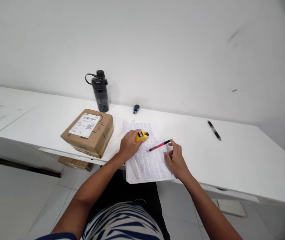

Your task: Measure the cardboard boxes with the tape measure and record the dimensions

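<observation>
A stack of printed paper sheets [149, 156] lies on the white table [232, 156] in front of me. My left hand [129, 145] rests on the sheets with its fingers curled round a small yellow object [141, 135]. My right hand [175, 158] is over the right side of the paper, fingers partly spread, its fingertips at the black end of a pink pen [159, 145] that lies across the sheets. Whether the fingers pinch the pen or only touch it is unclear.
A cardboard box [88, 131] with a shipping label sits left of the paper. A black water bottle [99, 90] stands by the wall, a small blue object [136, 108] beside it. A black marker [214, 130] lies at the right. Another carton [74, 163] is under the table.
</observation>
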